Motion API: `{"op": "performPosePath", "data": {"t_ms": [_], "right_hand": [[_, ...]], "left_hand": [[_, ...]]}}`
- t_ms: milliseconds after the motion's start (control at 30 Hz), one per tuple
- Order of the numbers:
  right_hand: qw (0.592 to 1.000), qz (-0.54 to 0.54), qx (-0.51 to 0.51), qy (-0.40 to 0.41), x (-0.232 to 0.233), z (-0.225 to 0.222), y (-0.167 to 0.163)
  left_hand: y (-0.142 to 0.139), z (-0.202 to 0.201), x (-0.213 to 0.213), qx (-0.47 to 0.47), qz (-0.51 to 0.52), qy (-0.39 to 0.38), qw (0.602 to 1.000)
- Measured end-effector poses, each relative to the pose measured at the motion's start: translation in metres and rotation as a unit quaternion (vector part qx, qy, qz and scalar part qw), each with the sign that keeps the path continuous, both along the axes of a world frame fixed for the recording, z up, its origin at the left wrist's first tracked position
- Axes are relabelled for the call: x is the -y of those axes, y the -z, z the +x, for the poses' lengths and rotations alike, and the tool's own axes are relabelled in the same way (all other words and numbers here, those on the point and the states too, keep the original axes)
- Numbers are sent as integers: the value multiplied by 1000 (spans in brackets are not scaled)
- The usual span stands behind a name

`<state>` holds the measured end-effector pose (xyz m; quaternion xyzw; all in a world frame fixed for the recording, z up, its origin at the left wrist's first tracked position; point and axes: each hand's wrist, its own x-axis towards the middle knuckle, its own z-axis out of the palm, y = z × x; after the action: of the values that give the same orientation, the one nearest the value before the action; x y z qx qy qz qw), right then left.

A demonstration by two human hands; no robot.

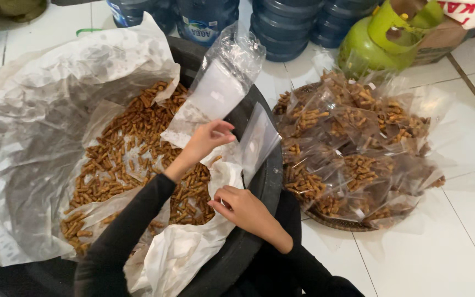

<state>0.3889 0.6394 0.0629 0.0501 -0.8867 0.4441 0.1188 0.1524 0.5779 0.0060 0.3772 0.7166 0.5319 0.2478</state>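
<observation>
My left hand (209,138) reaches over a black basin (270,181) and pinches an empty clear plastic bag (222,82) that stands upright above it. The basin is lined with a white plastic sheet (23,137) and holds a layer of brown stick-shaped snacks (116,159). My right hand (244,210) rests on the liner at the basin's near rim with its fingers curled. A second clear bag (258,142) rises just above it. Whether the right hand grips that bag or the liner is hidden by the fingers.
To the right, a round woven tray (336,223) carries several clear bags filled with the same snacks (353,148). Blue water jugs (281,25), a green gas cylinder (372,41) and a cardboard box (441,36) stand behind on the white tiled floor (463,220).
</observation>
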Motion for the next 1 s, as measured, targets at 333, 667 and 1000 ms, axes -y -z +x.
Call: {"op": "performPosePath", "data": {"t_ms": [333,667,1000], "right_hand": [[998,-36,50,16,-23,-10,7],[996,-85,19,26,-36,-3,6],[994,-100,29,37,-22,7,10]], "left_hand": [[35,-13,-126,-86,109,-76,987],[-18,12,-106,-69,111,-103,986],[-87,62,-51,-150,163,-35,974]]}}
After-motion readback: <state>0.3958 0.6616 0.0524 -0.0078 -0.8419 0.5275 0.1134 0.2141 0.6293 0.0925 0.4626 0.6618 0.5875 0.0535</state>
